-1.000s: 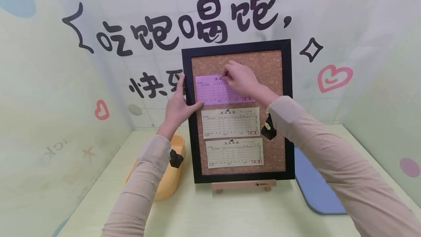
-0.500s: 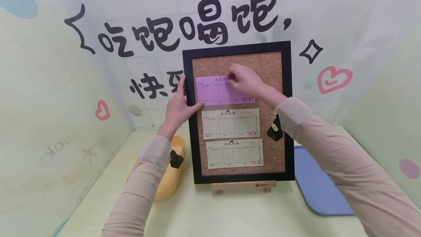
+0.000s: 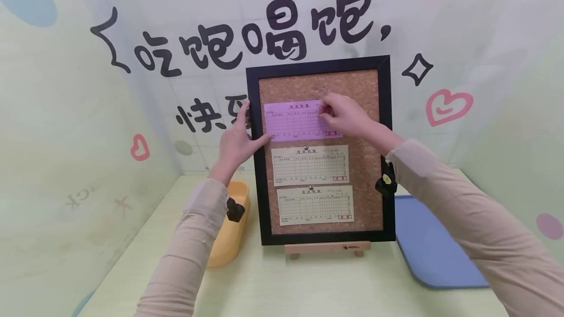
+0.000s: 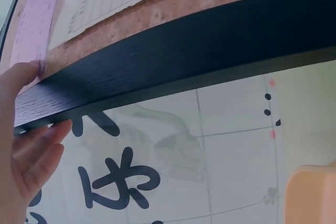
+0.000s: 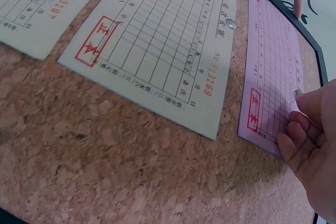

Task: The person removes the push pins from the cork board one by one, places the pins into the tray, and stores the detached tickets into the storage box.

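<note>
A black-framed cork board [image 3: 365, 185] carries a pink receipt slip [image 3: 286, 121] and two pale receipt slips [image 3: 310, 165], each pale one with a silver pushpin [image 3: 306, 147] at its top middle. My left hand [image 3: 238, 141] grips the frame's left side, fingertips behind it in the left wrist view, with the thumb [image 4: 26, 74] on the pink slip's lower left corner. My right hand [image 3: 343, 114] is at the pink slip's upper right part, fingers curled and tips drawn together close to the paper. I cannot tell whether something small is between those fingertips.
The board leans on a small wooden easel [image 3: 328, 247] on a pale green table [image 3: 317, 287]. A yellow container [image 3: 226, 248] stands behind my left forearm. A blue tray [image 3: 436, 248] lies at the right, partly behind the board and my right sleeve.
My right hand has moved right along the pink slip, from its top middle to its right part, uncovering the printed heading. The left hand keeps its hold on the frame.
</note>
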The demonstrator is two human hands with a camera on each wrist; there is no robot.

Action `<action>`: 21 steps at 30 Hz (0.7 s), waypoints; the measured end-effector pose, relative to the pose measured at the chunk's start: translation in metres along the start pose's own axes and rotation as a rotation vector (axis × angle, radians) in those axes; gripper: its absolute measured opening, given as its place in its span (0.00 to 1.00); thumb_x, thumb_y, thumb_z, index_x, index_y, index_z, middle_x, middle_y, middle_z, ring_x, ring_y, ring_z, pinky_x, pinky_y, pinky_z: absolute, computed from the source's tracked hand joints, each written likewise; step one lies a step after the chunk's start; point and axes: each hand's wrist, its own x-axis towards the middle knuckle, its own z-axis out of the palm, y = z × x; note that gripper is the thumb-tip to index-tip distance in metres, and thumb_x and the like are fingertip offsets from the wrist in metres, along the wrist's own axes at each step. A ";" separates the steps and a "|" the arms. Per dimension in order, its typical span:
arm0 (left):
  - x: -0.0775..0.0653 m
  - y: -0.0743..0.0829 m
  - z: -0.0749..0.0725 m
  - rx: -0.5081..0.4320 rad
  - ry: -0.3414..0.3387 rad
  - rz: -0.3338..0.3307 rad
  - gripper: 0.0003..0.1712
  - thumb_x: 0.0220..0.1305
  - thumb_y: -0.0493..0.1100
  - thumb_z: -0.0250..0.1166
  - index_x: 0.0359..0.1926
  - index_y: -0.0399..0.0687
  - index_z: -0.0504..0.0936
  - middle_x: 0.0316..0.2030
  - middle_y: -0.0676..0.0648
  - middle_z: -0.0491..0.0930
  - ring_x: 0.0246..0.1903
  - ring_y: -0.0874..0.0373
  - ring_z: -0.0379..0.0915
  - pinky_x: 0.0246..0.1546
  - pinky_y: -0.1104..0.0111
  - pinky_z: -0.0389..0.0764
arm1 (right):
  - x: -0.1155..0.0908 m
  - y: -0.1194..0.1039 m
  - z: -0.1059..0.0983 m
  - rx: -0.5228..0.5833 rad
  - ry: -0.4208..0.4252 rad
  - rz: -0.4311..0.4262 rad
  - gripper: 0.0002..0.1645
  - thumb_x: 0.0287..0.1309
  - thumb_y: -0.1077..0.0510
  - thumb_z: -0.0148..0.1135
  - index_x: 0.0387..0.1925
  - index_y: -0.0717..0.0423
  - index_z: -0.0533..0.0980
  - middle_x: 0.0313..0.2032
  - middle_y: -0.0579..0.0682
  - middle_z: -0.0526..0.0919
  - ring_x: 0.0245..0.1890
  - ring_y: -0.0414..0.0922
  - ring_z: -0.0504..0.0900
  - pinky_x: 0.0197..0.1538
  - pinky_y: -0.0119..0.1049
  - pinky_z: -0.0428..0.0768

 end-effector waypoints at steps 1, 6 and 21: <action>0.001 0.000 -0.002 0.011 0.007 0.009 0.52 0.49 0.55 0.68 0.67 0.44 0.50 0.45 0.40 0.78 0.34 0.51 0.79 0.28 0.60 0.75 | -0.001 0.001 0.000 -0.006 -0.001 -0.003 0.02 0.57 0.65 0.55 0.32 0.62 0.73 0.30 0.54 0.73 0.30 0.47 0.69 0.34 0.37 0.68; 0.007 0.001 -0.013 0.064 0.044 0.045 0.44 0.50 0.54 0.67 0.63 0.42 0.60 0.38 0.44 0.79 0.26 0.55 0.77 0.25 0.62 0.73 | -0.005 0.003 0.001 -0.029 -0.003 -0.024 0.02 0.57 0.65 0.55 0.31 0.61 0.74 0.30 0.53 0.74 0.30 0.46 0.70 0.34 0.38 0.68; 0.039 0.032 -0.032 0.158 -0.071 0.144 0.32 0.47 0.49 0.70 0.52 0.39 0.72 0.43 0.43 0.74 0.40 0.50 0.69 0.41 0.60 0.72 | -0.005 0.004 0.002 -0.056 -0.004 -0.019 0.03 0.56 0.65 0.56 0.32 0.61 0.75 0.31 0.53 0.75 0.31 0.46 0.71 0.35 0.37 0.69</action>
